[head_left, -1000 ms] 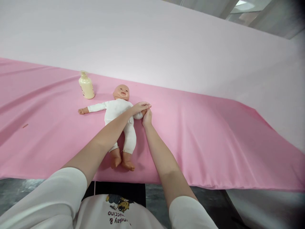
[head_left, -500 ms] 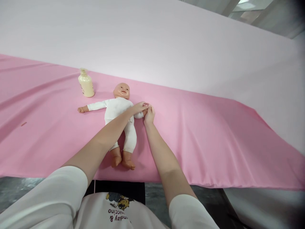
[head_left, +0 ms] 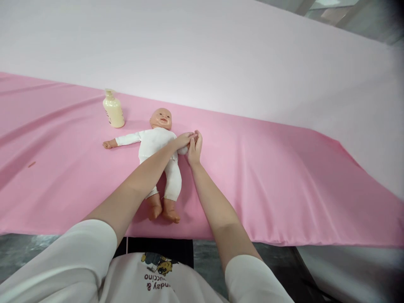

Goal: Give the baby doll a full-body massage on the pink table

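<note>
A baby doll (head_left: 158,147) in a white bodysuit lies on its back on the pink cloth (head_left: 284,185), head away from me, one arm stretched out to the left. Both of my hands meet at the doll's other arm, on the right. My left hand (head_left: 182,140) reaches across the doll's chest and grips the sleeve end. My right hand (head_left: 195,148) holds the doll's small hand from the right side, fingers wrapped around it. That arm of the doll is mostly hidden under my hands.
A cream lotion bottle (head_left: 113,110) stands upright on the cloth, left of the doll's head. The cloth's front edge (head_left: 221,240) hangs just past the doll's feet. A pale pink backdrop (head_left: 202,54) rises behind. A small brown speck (head_left: 31,164) lies far left.
My right hand has slid a little up along the doll's arm and its fingers now point upward beside my left hand. The doll and the bottle stay where they were.
</note>
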Demonstrator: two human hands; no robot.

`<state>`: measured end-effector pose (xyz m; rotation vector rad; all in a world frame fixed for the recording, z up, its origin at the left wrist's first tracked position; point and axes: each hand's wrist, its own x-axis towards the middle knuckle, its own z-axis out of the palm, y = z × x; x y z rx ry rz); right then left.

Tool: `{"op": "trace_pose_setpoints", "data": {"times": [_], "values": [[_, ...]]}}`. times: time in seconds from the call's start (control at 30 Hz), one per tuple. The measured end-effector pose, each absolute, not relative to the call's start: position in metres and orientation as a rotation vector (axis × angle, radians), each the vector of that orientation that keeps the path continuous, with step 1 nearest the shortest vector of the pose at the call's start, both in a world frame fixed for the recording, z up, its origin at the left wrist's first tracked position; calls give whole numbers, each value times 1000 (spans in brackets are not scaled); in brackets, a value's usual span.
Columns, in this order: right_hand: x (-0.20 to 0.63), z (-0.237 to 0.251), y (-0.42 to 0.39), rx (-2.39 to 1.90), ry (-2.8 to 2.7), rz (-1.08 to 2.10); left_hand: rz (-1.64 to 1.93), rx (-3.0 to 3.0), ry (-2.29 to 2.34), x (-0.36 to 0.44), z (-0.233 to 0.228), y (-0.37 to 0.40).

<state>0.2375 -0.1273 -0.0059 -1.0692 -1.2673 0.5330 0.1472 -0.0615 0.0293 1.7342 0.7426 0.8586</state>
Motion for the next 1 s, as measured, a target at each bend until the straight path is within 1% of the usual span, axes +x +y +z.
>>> {"op": "trace_pose_setpoints", "data": {"times": [0.1,0.27,0.37,0.53,0.67,0.87,1.0], "values": [[235,-6,-128,-1096,-1208,513,952,1751,769,146,32,-61],[234,-13,-118,-915,-1109,811,1090,1737,886,148,35,-59],[234,-16,-113,-841,-1064,859,1072,1722,909,149,36,-61],[234,-14,-110,-830,-944,860,947,1721,841,147,37,-65],[234,-10,-112,-851,-987,863,920,1712,892,146,37,-67],[236,-6,-120,-994,-1089,674,988,1808,1003,146,41,-70],[237,-6,-122,-1020,-1133,608,990,1854,1020,146,42,-73]]}}
